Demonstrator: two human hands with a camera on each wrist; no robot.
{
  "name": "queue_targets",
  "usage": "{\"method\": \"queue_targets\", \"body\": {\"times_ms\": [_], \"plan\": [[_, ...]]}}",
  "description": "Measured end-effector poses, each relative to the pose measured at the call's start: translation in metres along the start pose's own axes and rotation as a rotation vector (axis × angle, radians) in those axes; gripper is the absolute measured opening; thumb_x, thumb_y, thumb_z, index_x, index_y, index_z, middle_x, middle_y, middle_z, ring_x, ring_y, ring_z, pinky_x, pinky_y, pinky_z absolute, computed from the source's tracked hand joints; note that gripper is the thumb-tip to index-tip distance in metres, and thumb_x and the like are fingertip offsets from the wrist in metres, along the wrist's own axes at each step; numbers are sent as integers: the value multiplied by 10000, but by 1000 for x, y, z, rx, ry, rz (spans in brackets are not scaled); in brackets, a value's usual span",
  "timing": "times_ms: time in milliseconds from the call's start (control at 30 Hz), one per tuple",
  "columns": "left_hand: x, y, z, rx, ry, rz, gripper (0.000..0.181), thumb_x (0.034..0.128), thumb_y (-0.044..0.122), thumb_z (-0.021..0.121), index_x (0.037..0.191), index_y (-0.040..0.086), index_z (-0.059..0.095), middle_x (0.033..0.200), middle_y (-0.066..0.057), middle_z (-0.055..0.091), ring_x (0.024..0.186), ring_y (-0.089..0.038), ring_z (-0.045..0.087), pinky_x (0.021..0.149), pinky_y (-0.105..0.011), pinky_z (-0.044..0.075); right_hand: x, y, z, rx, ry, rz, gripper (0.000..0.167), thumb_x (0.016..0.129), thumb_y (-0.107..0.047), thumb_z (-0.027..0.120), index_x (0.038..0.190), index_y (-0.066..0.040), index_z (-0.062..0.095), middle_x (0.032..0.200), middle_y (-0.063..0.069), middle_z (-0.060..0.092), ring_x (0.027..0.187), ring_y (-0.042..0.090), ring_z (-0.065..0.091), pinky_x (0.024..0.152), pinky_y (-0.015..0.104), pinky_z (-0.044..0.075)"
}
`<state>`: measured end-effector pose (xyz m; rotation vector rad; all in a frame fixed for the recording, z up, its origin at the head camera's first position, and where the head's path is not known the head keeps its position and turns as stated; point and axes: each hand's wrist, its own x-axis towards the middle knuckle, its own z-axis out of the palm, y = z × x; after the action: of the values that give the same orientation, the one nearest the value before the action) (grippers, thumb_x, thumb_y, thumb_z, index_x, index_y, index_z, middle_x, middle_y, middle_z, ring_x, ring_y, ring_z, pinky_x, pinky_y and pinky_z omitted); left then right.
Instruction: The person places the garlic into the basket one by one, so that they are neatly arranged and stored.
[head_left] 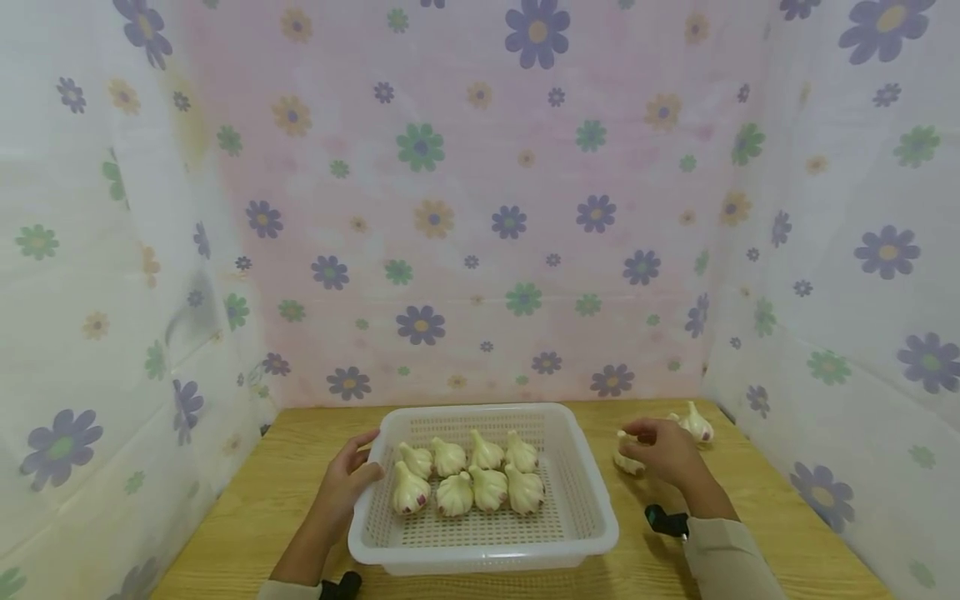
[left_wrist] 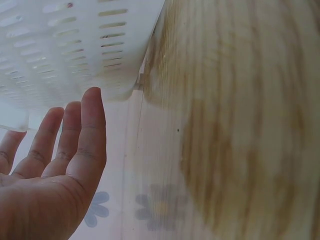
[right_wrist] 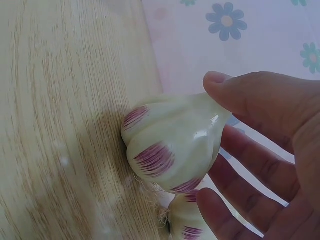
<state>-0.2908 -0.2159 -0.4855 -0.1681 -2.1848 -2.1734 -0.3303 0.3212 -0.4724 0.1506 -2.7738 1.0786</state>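
At the right of the table my right hand (head_left: 663, 450) pinches a garlic bulb (right_wrist: 170, 142) by its neck, thumb on one side and fingers on the other. The bulb is pale with purple streaks, and its root end is close to the wood. My left hand (head_left: 348, 475) is at the left rim of a white plastic basket (head_left: 487, 554). Its thumb lies over the rim, and its fingers (left_wrist: 92, 125) extend fairly straight along the outer wall. Inside the basket, several garlic bulbs (head_left: 489, 487) sit in two rows.
Beyond my right hand, another garlic bulb (head_left: 697, 425) stands near the table's back right corner, with part of one more beside it. Flower-patterned sheets (head_left: 480, 192) enclose the wood-grain table (head_left: 262, 492) at the back and both sides.
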Motion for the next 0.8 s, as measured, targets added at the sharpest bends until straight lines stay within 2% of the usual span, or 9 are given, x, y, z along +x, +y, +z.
{"method": "queue_targets", "body": {"times_ms": [233,467,800], "plan": [[-1,1,0,9,-7,15,624,931,16,598,1519,173,458,1411,-264,560,1103,-348,668,833,-477,634,3,5,2,3,9,-4,430,904,-305,799,1247,-57,724,1260,192,702,1149,399,655,915,526,586],[-1,0,0,7,-17,9,627,932,23,594,1522,176,450,1423,-260,558,1104,-344,675,833,-475,636,4,8,4,-9,20,12,409,915,-371,781,1192,-72,744,1189,145,726,1075,324,676,875,487,598],[1,-1,0,10,-7,2,633,922,19,600,1517,185,461,1421,-256,561,1106,-342,670,825,-471,638,3,3,0,-22,25,11,363,945,-343,752,1163,-54,746,1161,158,733,1062,353,688,856,498,603]]}}
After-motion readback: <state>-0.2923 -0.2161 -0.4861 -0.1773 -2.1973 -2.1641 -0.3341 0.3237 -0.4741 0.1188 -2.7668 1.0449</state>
